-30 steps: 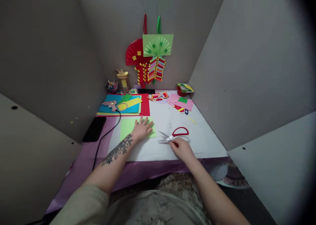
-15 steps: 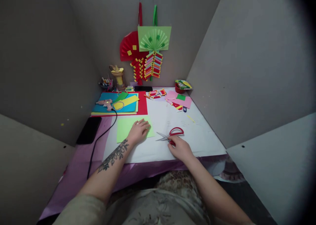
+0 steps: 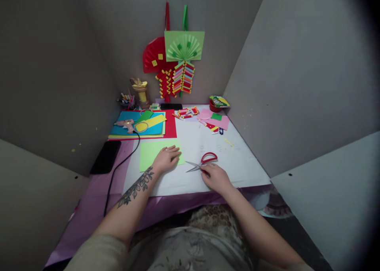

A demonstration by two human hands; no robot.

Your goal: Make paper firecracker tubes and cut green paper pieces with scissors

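Observation:
A light green sheet of paper (image 3: 147, 154) lies on the white-covered table. My left hand (image 3: 168, 158) rests flat on its right part, fingers stretched out, holding nothing. Beside the sheet is a pair of scissors (image 3: 209, 157) with red handles, the blades parted and pointing left toward the paper. My right hand (image 3: 216, 178) has its fingers around the nearer handle, which it mostly hides. The other red loop shows above my fingers.
A pink glue gun (image 3: 126, 124) lies on stacked coloured paper (image 3: 118, 131), its black cord running down the left side. A dark phone (image 3: 106, 157) lies left. Paper rolls (image 3: 188, 112) and pink paper (image 3: 222, 122) lie farther back. Paper fans (image 3: 184, 47) hang on the wall.
The scissors have shifted slightly left and turned a little under my right hand, which now covers more of the nearer handle. My left hand stays on the green sheet.

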